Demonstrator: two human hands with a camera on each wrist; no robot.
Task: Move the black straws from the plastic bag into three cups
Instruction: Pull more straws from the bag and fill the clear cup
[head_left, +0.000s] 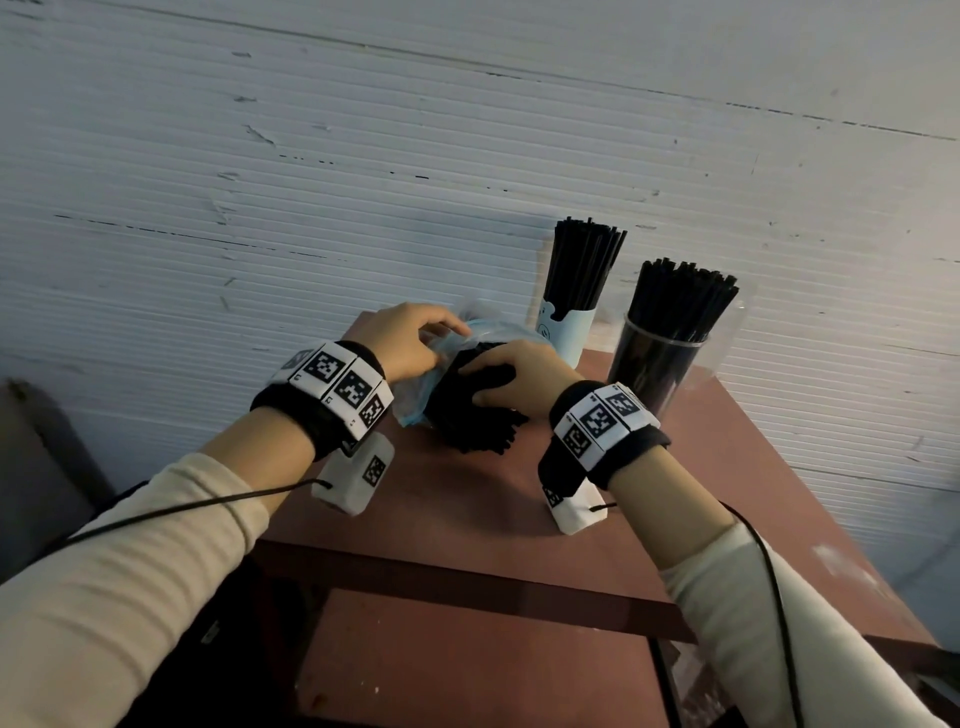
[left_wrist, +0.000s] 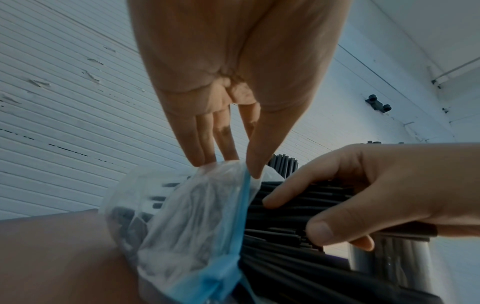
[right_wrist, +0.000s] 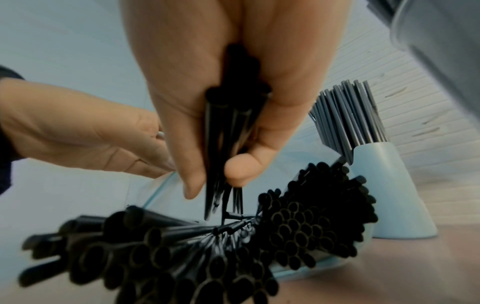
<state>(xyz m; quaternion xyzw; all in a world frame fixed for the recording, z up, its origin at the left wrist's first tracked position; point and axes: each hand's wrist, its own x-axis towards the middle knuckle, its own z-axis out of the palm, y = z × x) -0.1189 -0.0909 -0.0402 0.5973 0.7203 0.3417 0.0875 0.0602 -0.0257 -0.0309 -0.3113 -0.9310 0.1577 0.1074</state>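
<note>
Right hand (head_left: 511, 376) clamped round small bunch of black straws (right_wrist: 228, 131), mid-pull from plastic bag (left_wrist: 182, 222) lying on table (head_left: 467, 499). Left hand (head_left: 410, 340) pinches bag rim, holds mouth open. Paper cup (head_left: 563, 332) and clear cup (head_left: 657, 364) both packed with straws; third cup not visible. Advice: pull along straw axis, keep bag pinned, grip tight mid-length so loose straws don't fan out.
</note>
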